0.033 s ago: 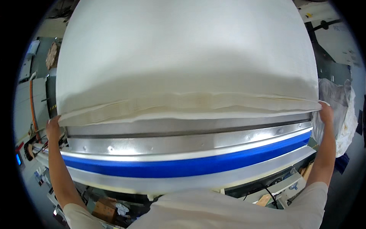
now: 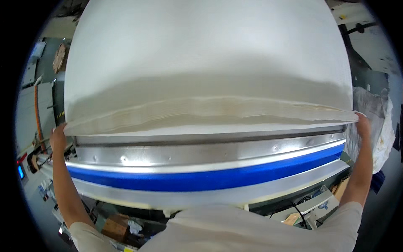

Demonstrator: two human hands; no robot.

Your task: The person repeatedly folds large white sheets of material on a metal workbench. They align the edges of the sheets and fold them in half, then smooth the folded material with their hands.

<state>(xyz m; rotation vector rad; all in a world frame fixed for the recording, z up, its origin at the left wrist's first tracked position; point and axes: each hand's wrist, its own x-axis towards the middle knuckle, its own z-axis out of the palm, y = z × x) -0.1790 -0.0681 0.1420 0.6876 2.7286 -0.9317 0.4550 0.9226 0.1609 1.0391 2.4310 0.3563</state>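
A thick stack of white cloth layers point(image 2: 210, 50) covers the wide table. Its layered near edge point(image 2: 205, 109) runs from one side to the other and bows up slightly in the middle. At the left corner of the stack, my left hand point(image 2: 58, 136) has its fingers closed on the cloth. My right hand point(image 2: 362, 125) grips the right corner the same way, partly over the cloth. Both arms are spread wide. How many layers each hand holds I cannot tell.
Nearer me lie a riveted metal strip point(image 2: 197, 154), a blue band point(image 2: 201, 181) and a pale front rail point(image 2: 201, 196). Crumpled clear plastic point(image 2: 380, 130) hangs at the right. Below are a cardboard box point(image 2: 115, 227) and cables point(image 2: 300, 214). An orange hose point(image 2: 37, 111) stands left.
The near edge of the cloth stack looks smoother and straighter along its bottom. Its middle has risen slightly. Both hands keep hold of the corners, and the whole view has shifted a little.
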